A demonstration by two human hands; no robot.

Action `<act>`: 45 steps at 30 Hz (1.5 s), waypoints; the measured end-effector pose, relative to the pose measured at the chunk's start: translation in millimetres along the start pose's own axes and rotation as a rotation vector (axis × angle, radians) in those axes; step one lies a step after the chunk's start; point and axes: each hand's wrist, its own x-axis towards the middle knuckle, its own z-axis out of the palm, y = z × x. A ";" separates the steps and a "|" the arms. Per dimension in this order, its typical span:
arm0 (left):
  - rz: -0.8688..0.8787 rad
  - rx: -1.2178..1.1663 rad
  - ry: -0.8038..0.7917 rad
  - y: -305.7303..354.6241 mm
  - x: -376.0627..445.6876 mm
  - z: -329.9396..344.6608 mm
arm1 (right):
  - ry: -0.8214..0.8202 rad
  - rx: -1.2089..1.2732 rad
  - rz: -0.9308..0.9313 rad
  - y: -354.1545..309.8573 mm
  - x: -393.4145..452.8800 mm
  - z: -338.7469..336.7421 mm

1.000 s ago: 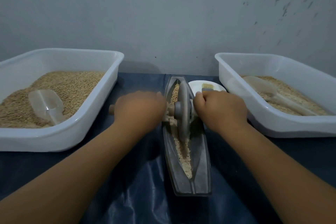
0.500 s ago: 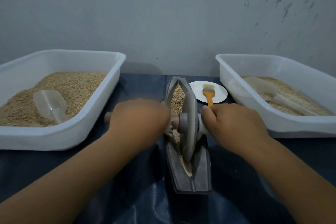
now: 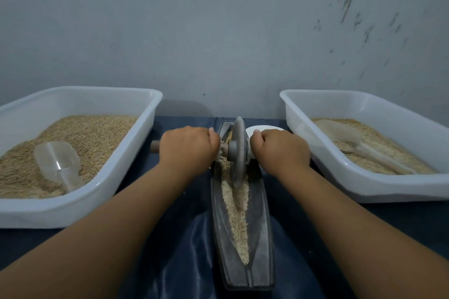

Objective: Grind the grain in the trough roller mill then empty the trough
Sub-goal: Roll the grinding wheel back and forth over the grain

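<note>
A dark boat-shaped trough (image 3: 263,245) lies lengthwise on the blue cloth in front of me. Crushed tan grain (image 3: 237,213) fills its groove. The grey roller wheel (image 3: 238,150) stands upright near the trough's far end. My left hand (image 3: 188,149) grips the wheel's wooden axle handle on the left, whose end (image 3: 154,146) sticks out past my knuckles. My right hand (image 3: 279,149) grips the handle on the right, hiding it.
A white tub (image 3: 136,153) at left holds whole grain and a clear scoop (image 3: 57,162). A white tub (image 3: 335,177) at right holds ground grain and another scoop (image 3: 359,148). A small white plate (image 3: 264,128) sits behind my right hand. The wall is close behind.
Both hands pushed the wheel away from me, from the trough's middle to its far end. The plate and its yellow brush are now mostly hidden by my right hand.
</note>
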 end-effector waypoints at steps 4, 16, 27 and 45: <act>-0.016 -0.049 -0.058 0.6 -18.2 -7.6 | 0.003 -0.034 -0.026 -1.4 -23.7 -12.5; -0.043 0.003 0.025 12.5 -65.5 -54.9 | -0.149 -0.038 -0.115 6.4 -85.9 -59.4; -0.069 -0.048 0.042 -5.1 25.8 9.0 | 0.157 -0.087 -0.117 0.8 20.2 6.2; -0.076 -0.128 -0.039 9.7 -62.2 -50.7 | -0.276 -0.017 -0.122 7.4 -69.5 -62.9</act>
